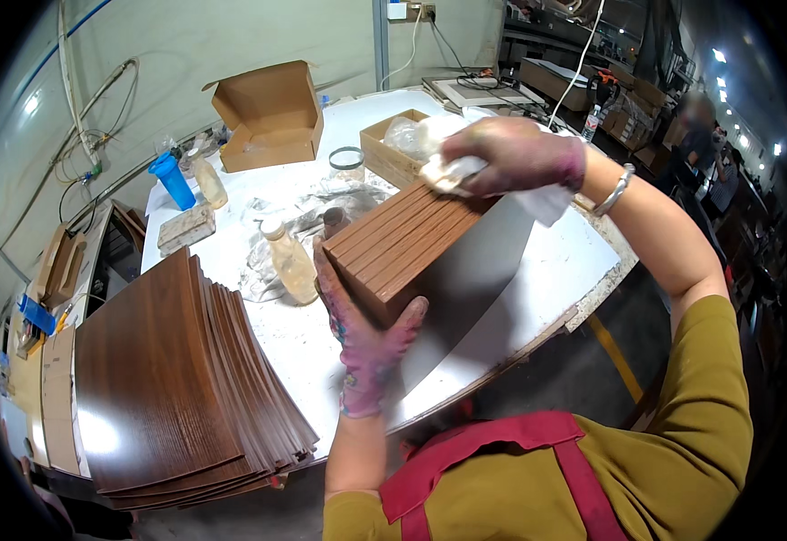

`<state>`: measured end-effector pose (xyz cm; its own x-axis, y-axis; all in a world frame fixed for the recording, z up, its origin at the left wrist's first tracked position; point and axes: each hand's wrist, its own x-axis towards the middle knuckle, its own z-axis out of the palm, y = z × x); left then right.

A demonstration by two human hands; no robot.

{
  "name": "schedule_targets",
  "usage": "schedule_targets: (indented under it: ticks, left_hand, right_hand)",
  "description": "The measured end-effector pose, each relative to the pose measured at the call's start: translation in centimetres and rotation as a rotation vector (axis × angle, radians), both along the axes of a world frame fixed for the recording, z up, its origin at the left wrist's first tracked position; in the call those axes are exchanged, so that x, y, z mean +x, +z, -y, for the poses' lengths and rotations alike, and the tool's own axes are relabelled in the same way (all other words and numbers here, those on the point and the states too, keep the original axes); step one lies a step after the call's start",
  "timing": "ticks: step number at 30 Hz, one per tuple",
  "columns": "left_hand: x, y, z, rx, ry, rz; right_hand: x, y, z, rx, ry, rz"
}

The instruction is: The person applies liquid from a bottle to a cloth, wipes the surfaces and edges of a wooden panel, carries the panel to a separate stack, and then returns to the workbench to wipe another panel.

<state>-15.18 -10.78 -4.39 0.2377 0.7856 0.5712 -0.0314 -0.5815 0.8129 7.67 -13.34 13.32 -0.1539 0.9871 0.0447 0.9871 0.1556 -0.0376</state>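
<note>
- Head view shows the left hand (pixel 364 335), in a stained pink glove, closed around the near end of a stack of brown grooved panels (pixel 400 245), thumb on the front edge and fingers up the left side.
- Right hand (pixel 512 155) is closed on a white cloth (pixel 465 171), pressing it on the far top corner of the stack, at about 1 o'clock from the left hand.
- That stack is held tilted above the desk (pixel 547 270), near its middle, with a pale sheet hanging from its underside toward the person.
- I judge the stack stiff and fairly heavy for one hand; the grooved top gives grip, while the smooth faces look slippery. The short ends and long side edges seem the safest places to hold, as the thin sheets could slide apart.
- At 9 o'clock from the left hand stands a plastic bottle (pixel 290 263) of pale liquid on crumpled clear film, just beside the stack and easy to knock.
- At 8 o'clock, a fanned pile of dark wood-grain sheets (pixel 172 379) overhangs the near left edge of the desk.
- At 11 o'clock, well apart, lie an open cardboard box (pixel 271 117), a blue cup (pixel 173 180) and a second bottle (pixel 208 180).
- At 12 o'clock, a small box with plastic wrap (pixel 402 144) sits close behind the stack.
- Open room lies at 3 to 4 o'clock, where bare white desk runs to a chipped edge.
</note>
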Motion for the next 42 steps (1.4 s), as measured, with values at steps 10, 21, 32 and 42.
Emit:
schedule_targets:
  ticks: [10,21,32,42]
  left_hand:
    - [-0.2,-1.0,-0.6,0.041,0.023,-0.042]
    - [0.3,-1.0,-0.4,-0.087,-0.151,0.210]
    - [0.1,-1.1,-0.4,-0.063,-0.019,0.059]
    - [-0.3,-0.9,-0.8,-0.033,0.046,0.030]
  right_hand:
    - [6.5,-1.4,0.6,0.011,-0.272,-0.349]
    - [-7.0,-0.9,-0.6,-0.001,0.220,-0.250]
    - [-5.0,-1.3,-0.8,0.056,0.173,-0.245]
    - [-1.3,-1.1,-1.5,0.077,0.085,-0.164]
